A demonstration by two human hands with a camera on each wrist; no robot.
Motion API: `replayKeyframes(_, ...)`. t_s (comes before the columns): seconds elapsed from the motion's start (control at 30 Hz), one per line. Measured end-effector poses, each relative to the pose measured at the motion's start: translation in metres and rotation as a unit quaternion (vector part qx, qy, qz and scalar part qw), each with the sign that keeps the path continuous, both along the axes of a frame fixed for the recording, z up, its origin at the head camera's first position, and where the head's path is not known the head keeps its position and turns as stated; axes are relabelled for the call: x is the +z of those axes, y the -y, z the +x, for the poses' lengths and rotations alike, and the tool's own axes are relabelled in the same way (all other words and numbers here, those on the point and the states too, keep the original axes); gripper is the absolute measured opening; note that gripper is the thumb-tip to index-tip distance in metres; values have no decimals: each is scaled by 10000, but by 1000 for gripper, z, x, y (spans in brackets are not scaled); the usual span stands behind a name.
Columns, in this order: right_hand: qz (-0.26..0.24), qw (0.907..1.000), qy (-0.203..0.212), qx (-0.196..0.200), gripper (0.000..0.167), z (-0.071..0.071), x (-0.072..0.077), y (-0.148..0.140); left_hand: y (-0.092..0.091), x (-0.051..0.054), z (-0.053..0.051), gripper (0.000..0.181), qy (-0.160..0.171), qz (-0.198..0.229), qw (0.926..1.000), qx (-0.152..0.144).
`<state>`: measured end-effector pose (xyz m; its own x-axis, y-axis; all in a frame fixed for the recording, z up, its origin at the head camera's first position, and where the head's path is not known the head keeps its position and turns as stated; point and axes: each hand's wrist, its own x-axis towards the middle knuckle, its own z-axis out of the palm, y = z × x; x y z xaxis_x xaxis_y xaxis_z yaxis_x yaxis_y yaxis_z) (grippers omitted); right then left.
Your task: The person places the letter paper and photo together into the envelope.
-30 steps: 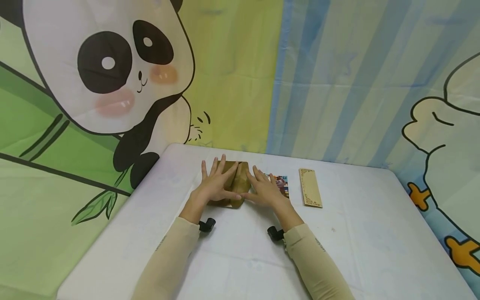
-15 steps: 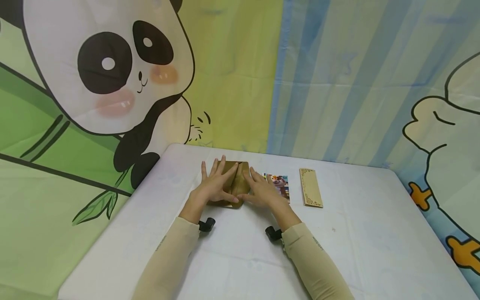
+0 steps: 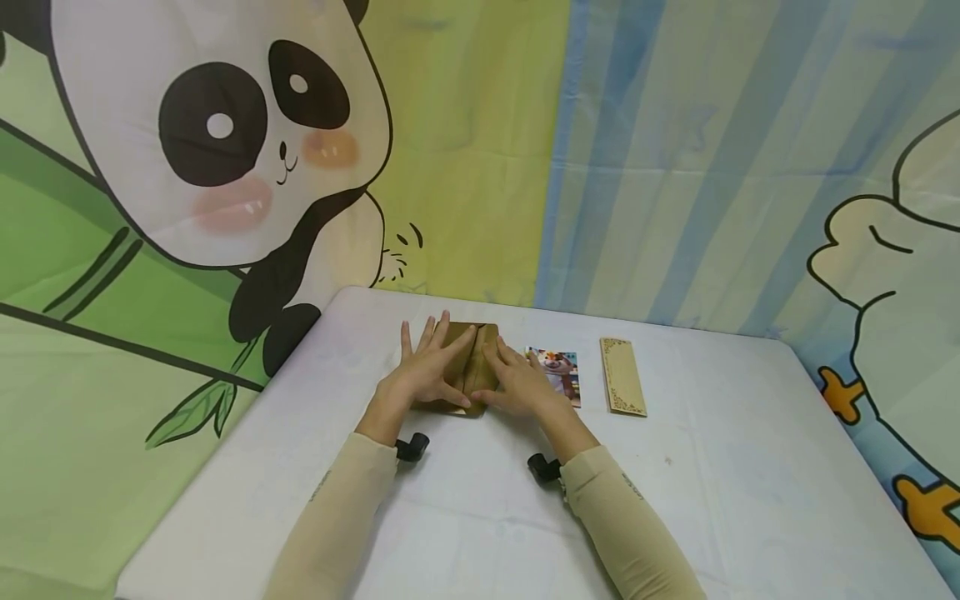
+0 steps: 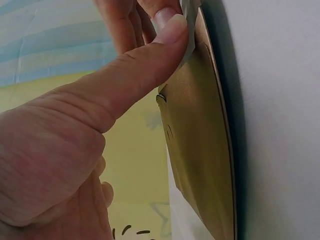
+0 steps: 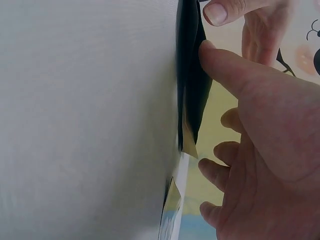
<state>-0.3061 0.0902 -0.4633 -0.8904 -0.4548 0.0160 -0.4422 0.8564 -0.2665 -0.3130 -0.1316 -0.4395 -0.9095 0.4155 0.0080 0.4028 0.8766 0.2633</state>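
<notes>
A folded brown paper piece (image 3: 480,367), like a kraft card or envelope, lies on the table with a crease or seam running down its middle. My left hand (image 3: 423,375) rests on its left part with fingers spread. On its right part lies my right hand (image 3: 522,385), fingers also straight, and the two thumbs come close together near the front edge. In the left wrist view the left thumb (image 4: 135,70) is over the brown paper (image 4: 200,130), whose flap stands up a little. From the right wrist, the right thumb (image 5: 235,70) touches the shadowed paper (image 5: 195,100).
Right of the brown paper lies a colourful picture card (image 3: 564,367), partly behind the right hand. Further right is a narrow tan card with ornate corners (image 3: 622,375). A white cloth covers the table (image 3: 750,467); a printed curtain (image 3: 465,167) hangs behind.
The right hand has shifted slightly left over the brown paper, and its thumb has moved left, uncovering more of the picture card. The left hand has hardly moved.
</notes>
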Motion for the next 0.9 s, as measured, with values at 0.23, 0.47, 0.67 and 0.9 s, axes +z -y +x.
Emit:
replayKeyframes(0.23,4,10000,7,33,92,1,0,3,2,2,1,134,45,-104,9999,-15)
replayKeyframes(0.47,53,9999,119,42,91,-1,-1,4,5,0,-3,131,83,-124,9999,46)
replayKeyframes(0.67,122,9995,303,38,93,1,1,5,6,-3,-1,130,310,-121,9993,144)
replayKeyframes(0.9,348,9986,354,168,93,4,2,6,4,-7,-1,126,972,196,9948,225)
